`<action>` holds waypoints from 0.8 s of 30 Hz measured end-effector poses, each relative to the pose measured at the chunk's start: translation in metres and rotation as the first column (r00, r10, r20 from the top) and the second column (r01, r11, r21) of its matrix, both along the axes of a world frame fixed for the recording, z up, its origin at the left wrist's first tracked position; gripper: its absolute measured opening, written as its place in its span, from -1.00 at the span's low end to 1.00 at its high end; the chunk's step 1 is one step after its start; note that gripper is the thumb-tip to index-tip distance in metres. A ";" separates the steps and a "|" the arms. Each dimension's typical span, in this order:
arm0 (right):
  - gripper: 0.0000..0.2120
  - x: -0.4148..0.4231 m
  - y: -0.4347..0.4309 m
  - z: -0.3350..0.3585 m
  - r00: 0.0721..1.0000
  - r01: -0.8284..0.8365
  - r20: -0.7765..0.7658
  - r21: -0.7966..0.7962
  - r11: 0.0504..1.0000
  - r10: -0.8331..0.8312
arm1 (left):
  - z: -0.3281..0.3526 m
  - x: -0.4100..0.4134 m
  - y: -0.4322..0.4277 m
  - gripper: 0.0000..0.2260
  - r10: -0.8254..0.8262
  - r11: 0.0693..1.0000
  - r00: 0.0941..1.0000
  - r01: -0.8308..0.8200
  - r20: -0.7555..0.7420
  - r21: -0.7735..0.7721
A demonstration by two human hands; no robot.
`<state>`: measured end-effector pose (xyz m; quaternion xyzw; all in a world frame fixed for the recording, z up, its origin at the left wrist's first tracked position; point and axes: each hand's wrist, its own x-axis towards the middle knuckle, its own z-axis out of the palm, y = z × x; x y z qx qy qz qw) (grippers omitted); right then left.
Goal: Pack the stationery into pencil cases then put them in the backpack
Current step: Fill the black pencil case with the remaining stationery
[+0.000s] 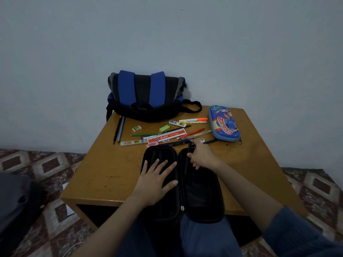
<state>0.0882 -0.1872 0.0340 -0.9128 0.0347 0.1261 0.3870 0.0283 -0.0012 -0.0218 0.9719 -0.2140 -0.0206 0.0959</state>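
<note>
So, black pencil case (pixel 201 191) lying open on the bench (pixel 104 173), left hand (pixel 156 179) spread flat on its left half, right hand (pixel 201 156) pinching a dark pen (pixel 188 151) over the right half, backpack (pixel 144 95) at the back by the wall.

Two pencil cases (pixel 202 191) (pixel 223 125), one backpack (pixel 141 89)

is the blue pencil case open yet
No, the blue pencil case lies closed on the right side of the table; only the black pencil case at the front edge is open.

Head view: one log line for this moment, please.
left hand: flat on open black case | right hand: holds pen over it | blue case: closed
</note>
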 end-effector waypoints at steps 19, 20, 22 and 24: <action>-0.42 -0.025 0.005 -0.008 0.962 -0.270 -0.069 -0.168 0.948 0.262 | 0.001 0.000 0.000 -0.11 -0.012 1.000 1.000 0.012 0.008 0.004; -0.41 -0.025 0.004 -0.008 0.963 -0.269 -0.071 -0.164 0.949 0.260 | 0.001 0.000 0.000 -0.13 -0.012 1.000 1.000 0.012 0.008 0.000; -0.38 -0.023 0.003 -0.011 0.963 -0.265 -0.083 -0.170 0.949 0.254 | 0.000 0.000 0.000 -0.17 -0.011 1.000 1.000 0.011 0.014 -0.001; -0.37 -0.020 0.002 -0.012 0.976 -0.217 -0.042 -0.188 0.958 0.213 | 0.000 -0.001 0.000 -0.18 -0.012 1.000 1.000 0.012 0.017 -0.005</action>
